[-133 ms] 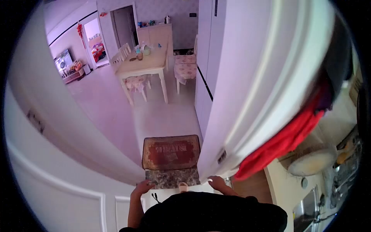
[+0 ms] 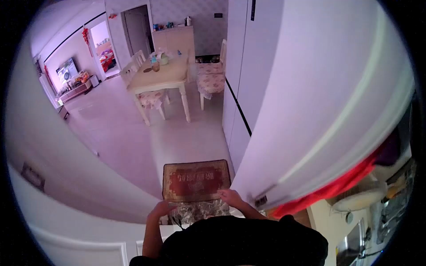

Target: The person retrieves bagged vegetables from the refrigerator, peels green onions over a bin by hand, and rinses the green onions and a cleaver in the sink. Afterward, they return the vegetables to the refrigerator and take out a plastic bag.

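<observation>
My left hand (image 2: 162, 208) hangs in front of my body at the left side of the doorway, loosely open with its fingers pointing inward. Nothing shows in it. My right hand (image 2: 229, 196) is a little further forward, over the near right corner of a red and brown doormat (image 2: 195, 179). Its fingers are partly curled but apart, and no object is visible in them. Below the mat lies a dark marbled threshold (image 2: 199, 211), between my two hands. A dark cord (image 2: 178, 221) with two ends dangles by my black top.
White door frames curve close on both sides. Ahead stand a dining table (image 2: 162, 77), chairs with floral covers (image 2: 210, 82) and a tall pale cabinet (image 2: 242, 84). At right are a red cloth (image 2: 328, 188), a round pale basket (image 2: 359, 198) and a sink (image 2: 353, 241).
My view has moved forward through the doorway, and the frames have shifted outward. My right hand has risen and swung forward over the mat; my left hand has moved up slightly.
</observation>
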### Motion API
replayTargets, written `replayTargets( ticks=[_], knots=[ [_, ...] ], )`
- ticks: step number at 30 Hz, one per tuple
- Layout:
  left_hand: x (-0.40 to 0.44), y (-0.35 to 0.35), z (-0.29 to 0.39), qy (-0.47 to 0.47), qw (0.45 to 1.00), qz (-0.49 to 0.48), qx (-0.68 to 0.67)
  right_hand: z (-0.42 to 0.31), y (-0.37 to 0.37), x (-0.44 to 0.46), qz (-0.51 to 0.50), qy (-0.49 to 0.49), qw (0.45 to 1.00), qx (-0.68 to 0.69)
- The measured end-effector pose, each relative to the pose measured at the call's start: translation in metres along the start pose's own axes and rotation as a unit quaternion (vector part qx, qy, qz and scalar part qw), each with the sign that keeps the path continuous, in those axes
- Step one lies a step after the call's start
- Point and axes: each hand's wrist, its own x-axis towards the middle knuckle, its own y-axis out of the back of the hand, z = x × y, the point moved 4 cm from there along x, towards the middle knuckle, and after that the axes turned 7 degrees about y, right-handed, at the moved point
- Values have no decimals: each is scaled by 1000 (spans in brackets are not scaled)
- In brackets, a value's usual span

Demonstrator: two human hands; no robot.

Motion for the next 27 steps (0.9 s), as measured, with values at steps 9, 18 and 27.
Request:
replayTargets(
  ticks=[9, 18, 27],
  knots=[
    [148, 228, -19, 129, 987, 93, -12, -9, 2, 346, 172, -68, 889, 420],
    [427, 385, -13, -34, 996, 67, 55, 166, 110, 448, 433, -207, 619, 622],
    [614, 428, 98, -99, 992, -74, -6, 407, 124, 533, 712, 3, 475, 518]
  ],
)
